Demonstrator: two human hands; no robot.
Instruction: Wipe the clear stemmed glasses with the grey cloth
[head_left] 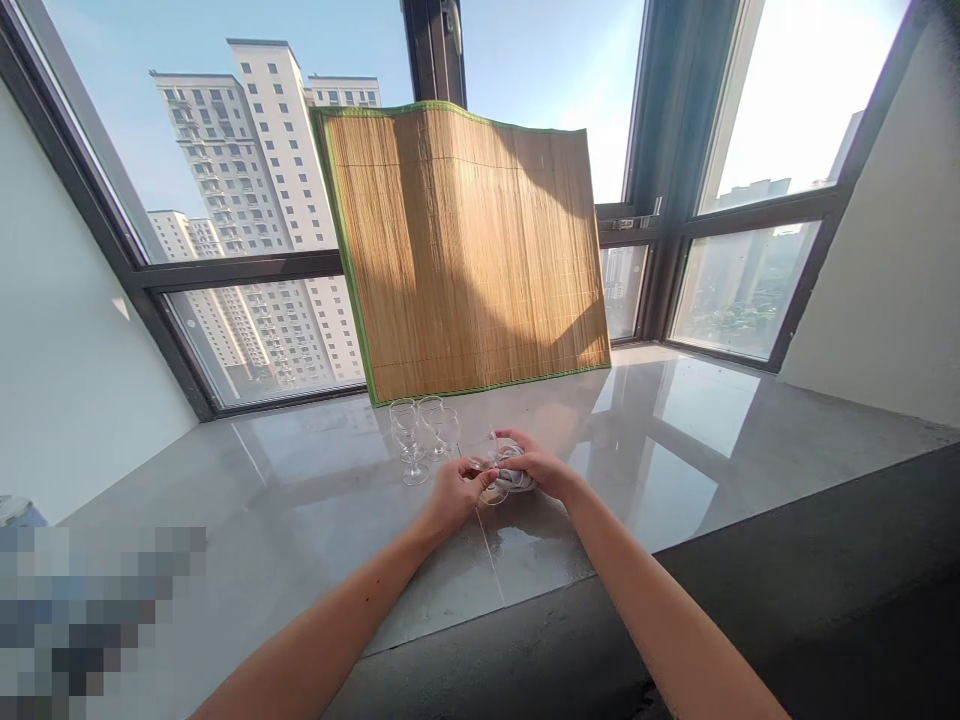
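Note:
Over the grey stone ledge, my hands meet around a clear stemmed glass, tilted and partly hidden by the fingers. My left hand is closed, pinching the glass with thumb and fingers. A pale striped bundle, which looks like crumpled cloth, is gripped in my right hand and pressed against the glass. Just left of my hands, several clear stemmed glasses stand upright close together on the ledge.
A bamboo mat with green edging leans upright against the dark window frame behind the glasses. White walls bound both sides. The ledge's front edge drops to a dark face nearest me. A blurred patch covers the lower left.

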